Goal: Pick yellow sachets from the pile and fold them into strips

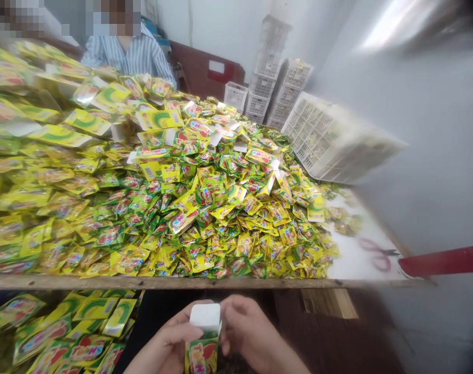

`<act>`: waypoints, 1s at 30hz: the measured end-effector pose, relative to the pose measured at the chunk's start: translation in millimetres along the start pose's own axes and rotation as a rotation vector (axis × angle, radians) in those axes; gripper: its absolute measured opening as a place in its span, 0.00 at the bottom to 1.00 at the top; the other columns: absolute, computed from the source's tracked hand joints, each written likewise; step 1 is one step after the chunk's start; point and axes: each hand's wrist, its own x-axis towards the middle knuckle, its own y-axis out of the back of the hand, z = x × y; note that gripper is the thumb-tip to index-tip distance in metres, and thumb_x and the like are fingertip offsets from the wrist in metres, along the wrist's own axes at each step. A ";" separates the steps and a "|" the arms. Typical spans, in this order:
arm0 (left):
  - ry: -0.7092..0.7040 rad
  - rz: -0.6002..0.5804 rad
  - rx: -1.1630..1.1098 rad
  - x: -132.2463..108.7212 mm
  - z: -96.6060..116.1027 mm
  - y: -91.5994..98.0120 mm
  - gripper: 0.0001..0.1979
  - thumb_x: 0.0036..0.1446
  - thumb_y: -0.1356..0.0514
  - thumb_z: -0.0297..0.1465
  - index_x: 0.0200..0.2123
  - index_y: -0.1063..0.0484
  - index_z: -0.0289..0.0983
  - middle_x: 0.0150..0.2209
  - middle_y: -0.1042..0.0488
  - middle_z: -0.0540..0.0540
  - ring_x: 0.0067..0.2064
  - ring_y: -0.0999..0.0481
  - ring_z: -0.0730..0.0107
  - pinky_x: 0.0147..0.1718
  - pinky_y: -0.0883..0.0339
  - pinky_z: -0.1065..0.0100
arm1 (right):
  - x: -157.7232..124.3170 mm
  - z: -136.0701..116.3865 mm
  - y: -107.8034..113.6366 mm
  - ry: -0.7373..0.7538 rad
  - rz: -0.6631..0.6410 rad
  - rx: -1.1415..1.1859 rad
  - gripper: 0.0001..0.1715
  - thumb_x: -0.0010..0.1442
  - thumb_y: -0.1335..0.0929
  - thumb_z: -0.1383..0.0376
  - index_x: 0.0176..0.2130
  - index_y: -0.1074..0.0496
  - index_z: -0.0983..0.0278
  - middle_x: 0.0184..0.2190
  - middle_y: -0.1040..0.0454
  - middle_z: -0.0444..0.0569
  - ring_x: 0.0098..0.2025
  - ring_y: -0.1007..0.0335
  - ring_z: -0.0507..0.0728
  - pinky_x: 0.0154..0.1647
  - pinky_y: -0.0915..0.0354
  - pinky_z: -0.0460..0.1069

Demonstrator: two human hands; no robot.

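My left hand (173,335) grips a small candy box (201,353), printed yellow and green with a red fruit picture. The white end flap (205,314) of the box stands raised, and my left thumb lies across its lower corner. Close by on the right side of the box is my right hand (249,330), its fingers curled in. What those fingers hold, if anything, is hidden. Both hands are below the front edge of the table. Beyond them, a large heap of yellow and green candy sachets (205,223) covers much of the tabletop.
Flattish cartons (160,119) lie on the heap. A tipped white crate (318,135) rests at its right, with stacked crates (259,88) behind. Scissors (376,254) lie near a red bar (442,261). More boxes (88,350) fill the lower left. A person in a striped shirt (129,54) is opposite.
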 end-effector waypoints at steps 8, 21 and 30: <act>-0.122 0.051 0.113 0.8 -1.3 -8.9 0.17 0.46 0.32 0.34 0.42 0.23 0.36 0.36 0.18 0.42 0.38 0.19 0.53 0.40 0.30 0.59 | 21.0 -5.9 -13.3 0.101 0.220 -0.414 0.04 0.46 0.28 0.68 0.27 0.27 0.67 0.20 0.35 0.39 0.22 0.42 0.48 0.22 0.46 0.42; -0.475 0.234 0.614 12.7 1.1 24.7 0.17 0.53 0.34 0.40 0.46 0.21 0.44 0.44 0.18 0.48 0.50 0.23 0.58 0.48 0.30 0.70 | 26.7 -14.6 -13.4 0.052 0.158 -0.408 0.20 0.46 0.24 0.52 0.32 0.19 0.65 0.23 0.24 0.47 0.21 0.32 0.52 0.21 0.33 0.46; -0.687 0.113 0.933 13.1 -3.6 45.9 0.05 0.52 0.33 0.34 0.32 0.17 0.42 0.39 0.19 0.43 0.44 0.21 0.55 0.43 0.28 0.68 | 16.0 -2.2 2.6 0.443 0.097 -0.744 0.14 0.45 0.21 0.57 0.33 0.17 0.60 0.27 0.23 0.47 0.30 0.29 0.54 0.33 0.34 0.47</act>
